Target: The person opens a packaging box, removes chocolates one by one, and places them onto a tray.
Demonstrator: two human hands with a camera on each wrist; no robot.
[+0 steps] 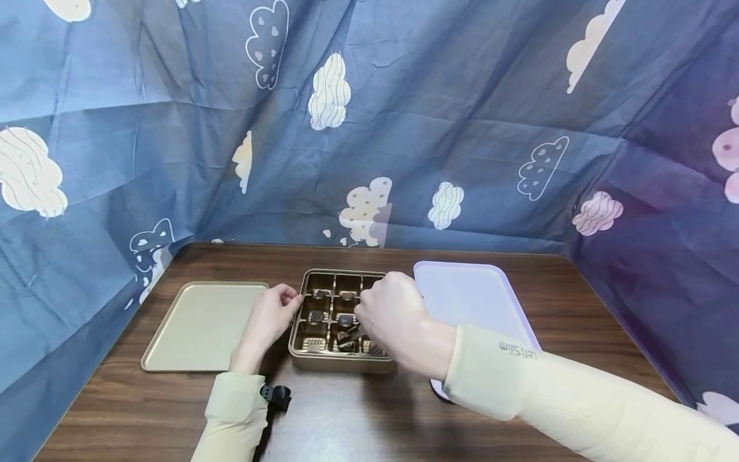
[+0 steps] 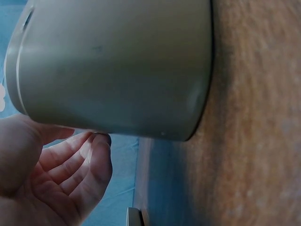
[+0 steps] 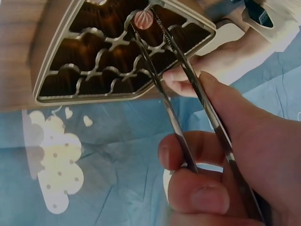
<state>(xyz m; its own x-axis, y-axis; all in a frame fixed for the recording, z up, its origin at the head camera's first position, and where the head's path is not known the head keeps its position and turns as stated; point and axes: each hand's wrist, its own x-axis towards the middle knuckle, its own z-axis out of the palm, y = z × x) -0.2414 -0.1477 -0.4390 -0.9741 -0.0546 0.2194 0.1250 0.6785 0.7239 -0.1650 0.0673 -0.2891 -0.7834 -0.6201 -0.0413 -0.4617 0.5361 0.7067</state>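
My right hand (image 1: 398, 321) grips a pair of metal tongs (image 3: 165, 100) over a bronze-coloured divided box (image 1: 344, 364). In the right wrist view, the tong tips stand on either side of a small pink ribbed ball (image 3: 144, 20), at the box's compartments. I cannot tell how firmly they touch it. At the box's left side, my left hand (image 1: 270, 316) touches the wall near the rim with its thumb and fingertips. The left wrist view shows those fingers (image 2: 99, 157) lightly bent against the outer wall. My right hand hides the box's right-hand compartments in the head view.
A beige tray (image 1: 202, 327) lies left of the box on the wooden table (image 1: 329, 427). To the right is a lavender tray (image 1: 462, 292), partly behind my right forearm. A blue cloud-patterned curtain (image 1: 439, 154) hangs behind the table and at its sides.
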